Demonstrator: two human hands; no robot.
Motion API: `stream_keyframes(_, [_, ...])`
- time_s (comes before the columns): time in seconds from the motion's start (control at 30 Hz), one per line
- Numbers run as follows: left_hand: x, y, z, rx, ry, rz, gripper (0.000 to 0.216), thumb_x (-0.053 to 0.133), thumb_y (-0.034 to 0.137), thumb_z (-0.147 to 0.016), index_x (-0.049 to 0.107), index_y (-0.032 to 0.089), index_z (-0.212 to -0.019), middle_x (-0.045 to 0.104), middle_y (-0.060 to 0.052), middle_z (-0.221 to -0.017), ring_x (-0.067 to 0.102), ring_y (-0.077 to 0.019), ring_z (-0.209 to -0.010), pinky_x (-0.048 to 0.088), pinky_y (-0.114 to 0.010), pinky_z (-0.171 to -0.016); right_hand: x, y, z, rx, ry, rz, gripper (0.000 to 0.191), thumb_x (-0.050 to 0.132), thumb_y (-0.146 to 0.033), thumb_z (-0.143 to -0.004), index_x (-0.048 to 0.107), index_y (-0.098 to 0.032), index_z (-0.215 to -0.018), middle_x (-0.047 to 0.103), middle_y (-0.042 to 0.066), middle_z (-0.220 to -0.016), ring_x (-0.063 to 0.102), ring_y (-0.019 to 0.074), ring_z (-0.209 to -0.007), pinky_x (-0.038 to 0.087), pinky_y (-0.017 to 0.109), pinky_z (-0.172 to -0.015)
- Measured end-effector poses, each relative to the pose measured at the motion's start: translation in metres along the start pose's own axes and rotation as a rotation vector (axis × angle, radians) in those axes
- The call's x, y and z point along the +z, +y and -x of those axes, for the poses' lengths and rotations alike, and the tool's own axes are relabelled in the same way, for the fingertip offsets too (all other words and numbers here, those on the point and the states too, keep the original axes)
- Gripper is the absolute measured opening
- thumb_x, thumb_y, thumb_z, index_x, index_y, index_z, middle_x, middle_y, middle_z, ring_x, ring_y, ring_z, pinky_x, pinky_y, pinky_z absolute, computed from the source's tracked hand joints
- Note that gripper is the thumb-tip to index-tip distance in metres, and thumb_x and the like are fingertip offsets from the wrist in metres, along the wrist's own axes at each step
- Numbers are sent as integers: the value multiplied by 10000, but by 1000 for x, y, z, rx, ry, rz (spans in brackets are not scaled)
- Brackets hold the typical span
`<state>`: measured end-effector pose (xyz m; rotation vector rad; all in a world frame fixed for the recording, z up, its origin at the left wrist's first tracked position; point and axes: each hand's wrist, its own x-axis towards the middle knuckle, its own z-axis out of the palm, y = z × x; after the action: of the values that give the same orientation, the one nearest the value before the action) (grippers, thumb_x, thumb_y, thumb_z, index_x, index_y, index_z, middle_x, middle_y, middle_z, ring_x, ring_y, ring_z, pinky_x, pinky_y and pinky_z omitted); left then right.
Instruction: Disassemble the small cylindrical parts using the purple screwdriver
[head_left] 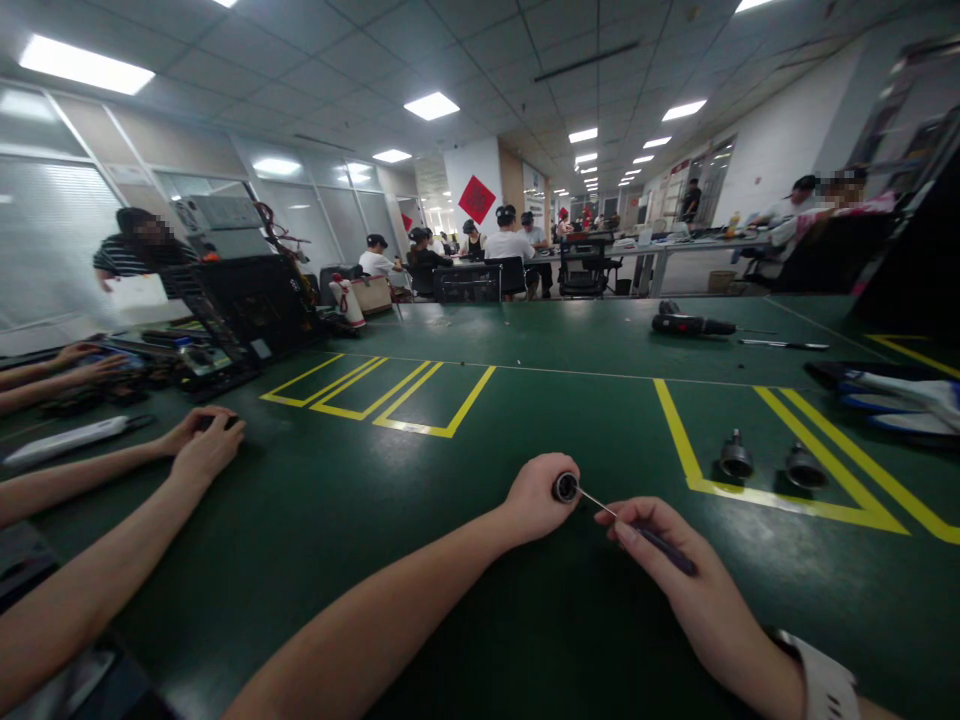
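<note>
My left hand point(534, 497) is closed around a small dark cylindrical part point(565, 487), holding it just above the green table mat point(480, 560). My right hand point(664, 560) pinches a thin screwdriver point(645, 532) with a dark handle. Its metal shaft points left and its tip touches the end of the part. Both hands are near the middle front of the table, close together.
Two more metal cylindrical parts point(736, 458) point(804, 466) stand inside yellow tape lines to the right. A power screwdriver point(690, 324) lies farther back. A co-worker's hands point(201, 440) rest at the left, near a white tool point(71, 438) and an opened black device point(240, 310). People sit at tables behind.
</note>
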<state>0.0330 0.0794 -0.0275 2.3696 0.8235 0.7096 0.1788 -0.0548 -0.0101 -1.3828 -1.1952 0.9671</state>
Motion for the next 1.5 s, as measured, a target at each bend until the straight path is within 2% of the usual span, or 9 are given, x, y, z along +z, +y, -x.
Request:
stream_keyframes(0.4, [3, 0, 3, 78, 32, -155, 78, 595, 124, -731, 534, 173, -727, 551, 6, -733, 512, -145, -708, 393, -258, -659, 0, -3, 1, -23, -55, 65, 200, 551, -408, -811, 645, -232, -820, 674, 30, -842, 611, 233, -833, 459, 337, -704])
stream_keyframes(0.77, [2, 4, 3, 47, -18, -270, 64, 570, 119, -735, 551, 173, -765, 570, -3, -762, 524, -152, -751, 401, -265, -699, 1, 3, 1, -107, 3, 204, 233, 500, -417, -829, 629, -224, -835, 670, 41, -840, 618, 227, -814, 485, 334, -666])
stream_keyframes(0.97, [1, 5, 5, 52, -13, -267, 71, 560, 115, -727, 553, 174, -766, 570, 4, -763, 517, -144, -737, 400, -258, -686, -2, 6, 3, -77, 12, 217, 260, 475, -446, -841, 612, -226, -855, 666, 48, -867, 614, 238, -847, 480, 355, -698])
stream_keyframes(1.3, [-1, 12, 5, 79, -77, -417, 73, 539, 103, -737, 544, 167, -773, 562, -13, -772, 506, -154, -757, 386, -272, -693, 2, 0, 3, -93, -100, 209, 220, 488, -402, -834, 616, -223, -831, 669, 47, -847, 620, 222, -801, 482, 328, -639])
stream_keyframes(1.5, [-3, 18, 5, 67, -89, -491, 61, 515, 117, -761, 545, 168, -775, 564, -19, -774, 504, -164, -756, 379, -280, -677, 3, 1, 0, -87, -100, 228, 223, 475, -395, -831, 605, -216, -805, 656, 45, -808, 611, 216, -763, 479, 335, -635])
